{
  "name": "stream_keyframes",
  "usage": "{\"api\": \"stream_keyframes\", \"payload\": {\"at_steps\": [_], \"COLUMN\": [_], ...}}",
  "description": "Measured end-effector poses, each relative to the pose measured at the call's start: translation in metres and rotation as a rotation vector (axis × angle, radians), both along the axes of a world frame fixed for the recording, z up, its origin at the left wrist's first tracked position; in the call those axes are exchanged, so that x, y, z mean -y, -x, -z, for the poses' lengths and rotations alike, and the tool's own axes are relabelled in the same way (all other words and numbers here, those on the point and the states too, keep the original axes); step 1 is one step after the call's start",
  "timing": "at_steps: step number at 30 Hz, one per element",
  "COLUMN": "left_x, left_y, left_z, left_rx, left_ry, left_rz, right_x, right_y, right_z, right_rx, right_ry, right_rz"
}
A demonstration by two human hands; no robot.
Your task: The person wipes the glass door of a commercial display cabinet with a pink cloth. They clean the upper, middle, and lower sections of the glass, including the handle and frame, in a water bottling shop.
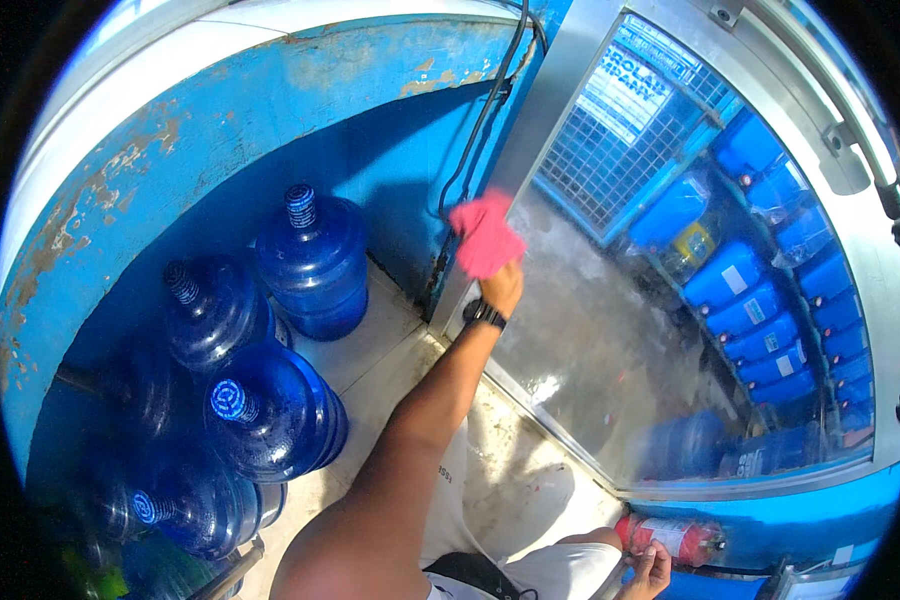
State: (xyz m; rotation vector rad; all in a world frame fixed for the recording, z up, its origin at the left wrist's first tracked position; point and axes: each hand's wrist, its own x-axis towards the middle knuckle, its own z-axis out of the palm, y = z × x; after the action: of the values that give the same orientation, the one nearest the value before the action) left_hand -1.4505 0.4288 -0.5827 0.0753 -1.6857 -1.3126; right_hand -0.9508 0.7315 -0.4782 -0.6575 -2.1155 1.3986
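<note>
My left hand [503, 287], with a black watch [484, 313] on its wrist, is closed around a pink cloth [487, 236]. The arm stretches forward, and motion blurs the cloth. Behind the cloth runs the metal frame [560, 130] of a glass door [590, 300]; whether the two touch, I cannot tell. At the lower right, my right hand [650, 570] hangs low with loosely bent fingers and no visible object in them. Just beyond it in the picture is a red fire extinguisher [672, 538], seemingly behind the fingers rather than gripped.
Several blue water jugs [315, 265] stand on the floor at left, beside a curved blue wall [200, 110] with peeling paint. Dark cables [480, 130] run down near the door frame. Through the glass show stacked blue containers [735, 275] and a wire grille [595, 170].
</note>
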Motion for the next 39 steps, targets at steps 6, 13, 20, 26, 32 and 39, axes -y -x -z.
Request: {"api": "stream_keyframes", "payload": {"at_steps": [6, 13, 20, 26, 32, 39], "left_x": [0.038, 0.030, -0.005, -0.022, -0.017, 0.006], "left_y": [0.042, 0.040, 0.008, -0.002, -0.005, 0.032], "left_z": [-0.276, -0.201, 0.142, 0.242, 0.213, 0.025], "left_rx": [-0.544, -0.333, 0.385, 0.888, 0.692, 0.188], "left_ry": [0.331, 0.255, 0.077, 0.264, -0.056, 0.160], "left_rz": [-0.185, -0.181, 0.011, -0.003, -0.086, -0.092], "right_x": [0.007, 0.011, 0.013, 0.014, 0.011, -0.004], "right_y": [0.019, 0.037, 0.031, 0.024, 0.002, -0.008], "right_z": [0.001, 0.003, 0.007, 0.003, 0.003, 0.013], "right_rx": [-0.031, -0.044, 0.050, 0.045, -0.039, -0.108], "right_ry": [-0.041, 0.013, -0.054, -0.083, -0.018, 0.116], "right_rz": [-0.002, -0.022, -0.032, -0.001, 0.041, 0.077]}}
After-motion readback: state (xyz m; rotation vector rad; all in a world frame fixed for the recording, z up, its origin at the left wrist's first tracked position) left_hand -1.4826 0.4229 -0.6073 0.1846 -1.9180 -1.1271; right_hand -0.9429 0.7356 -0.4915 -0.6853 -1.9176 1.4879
